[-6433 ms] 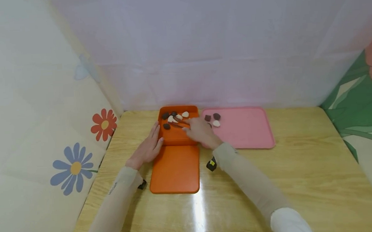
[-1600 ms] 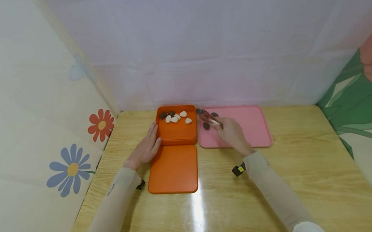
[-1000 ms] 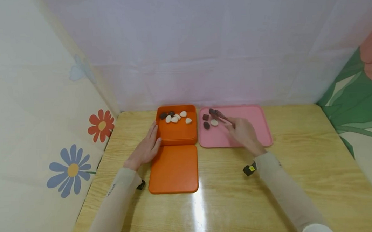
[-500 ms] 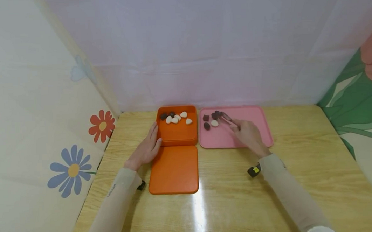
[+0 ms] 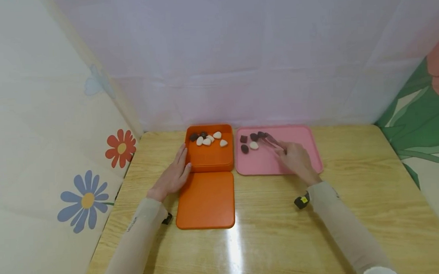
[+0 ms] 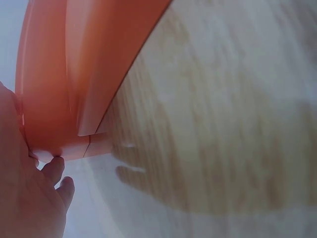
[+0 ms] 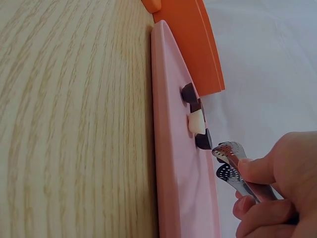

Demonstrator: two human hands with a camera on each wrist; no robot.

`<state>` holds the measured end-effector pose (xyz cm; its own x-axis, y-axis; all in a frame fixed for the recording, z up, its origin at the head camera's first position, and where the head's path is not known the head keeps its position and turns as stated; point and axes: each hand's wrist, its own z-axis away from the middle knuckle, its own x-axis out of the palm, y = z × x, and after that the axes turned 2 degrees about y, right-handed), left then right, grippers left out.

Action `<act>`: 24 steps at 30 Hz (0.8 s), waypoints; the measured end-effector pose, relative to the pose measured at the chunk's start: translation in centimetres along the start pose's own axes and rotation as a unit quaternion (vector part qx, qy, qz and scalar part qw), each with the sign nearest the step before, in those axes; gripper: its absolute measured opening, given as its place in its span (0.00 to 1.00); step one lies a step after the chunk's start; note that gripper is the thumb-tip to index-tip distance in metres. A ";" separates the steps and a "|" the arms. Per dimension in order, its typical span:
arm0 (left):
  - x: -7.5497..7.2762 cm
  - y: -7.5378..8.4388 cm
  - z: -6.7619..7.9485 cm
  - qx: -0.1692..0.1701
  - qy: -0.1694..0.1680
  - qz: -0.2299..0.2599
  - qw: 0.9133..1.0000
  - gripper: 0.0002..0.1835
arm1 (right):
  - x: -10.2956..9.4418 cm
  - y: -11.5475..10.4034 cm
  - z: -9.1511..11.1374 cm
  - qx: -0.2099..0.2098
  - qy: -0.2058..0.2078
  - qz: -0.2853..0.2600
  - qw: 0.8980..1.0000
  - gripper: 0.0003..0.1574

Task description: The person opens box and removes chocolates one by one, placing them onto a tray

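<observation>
My left hand (image 5: 171,174) lies with straight fingers against the left side of the orange box (image 5: 209,162); in the left wrist view its fingertips touch the box wall. White pieces (image 5: 206,142) and dark brown pieces (image 5: 194,137), pebble-like, lie towards the back inside. My right hand (image 5: 295,158) pinches metal tongs (image 7: 235,168) with perforated ends, which stand slightly apart over the pink tray (image 5: 288,166). Beside the tips is a dark oval piece (image 5: 261,135); whether they touch it I cannot tell. Left of it are a white piece (image 5: 254,145), a dark square (image 5: 243,139) and other dark ovals (image 5: 244,149).
A flat orange lid (image 5: 205,204) lies directly in front of the box on the wooden table (image 5: 284,233). The pink tray stands close to the box's right side. A pale cloth wall (image 5: 216,71) rises behind both.
My right hand has moved the tongs from the orange box to the pink tray, carrying a dark piece that now lies beside the others. The tongs then shifted slightly right. My left hand stayed put.
</observation>
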<state>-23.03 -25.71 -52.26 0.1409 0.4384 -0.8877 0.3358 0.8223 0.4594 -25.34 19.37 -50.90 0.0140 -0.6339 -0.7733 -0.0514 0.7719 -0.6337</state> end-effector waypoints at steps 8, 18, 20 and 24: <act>0.0 0.0 -0.1 0.003 0.002 0.002 1.000 0.38 | 0.0 0.3 -0.1 0.029 -0.013 -0.002 0.999 0.32; 0.1 0.0 0.0 0.001 0.000 0.002 1.000 0.38 | 0.0 0.9 -0.2 0.051 -0.026 -0.002 0.998 0.34; 0.1 0.0 0.0 0.000 -0.001 0.002 1.000 0.38 | 0.0 1.0 -0.2 0.052 -0.024 -0.003 0.998 0.34; 0.1 -0.1 -0.1 -0.001 0.000 0.000 1.000 0.38 | 0.1 1.1 -0.2 0.056 -0.019 -0.007 0.998 0.34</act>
<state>-23.11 -25.74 -52.36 0.1416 0.4382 -0.8877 0.3343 0.8228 0.4595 -25.63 20.14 -51.67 0.0524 -0.6439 -0.7634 0.0617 0.7650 -0.6410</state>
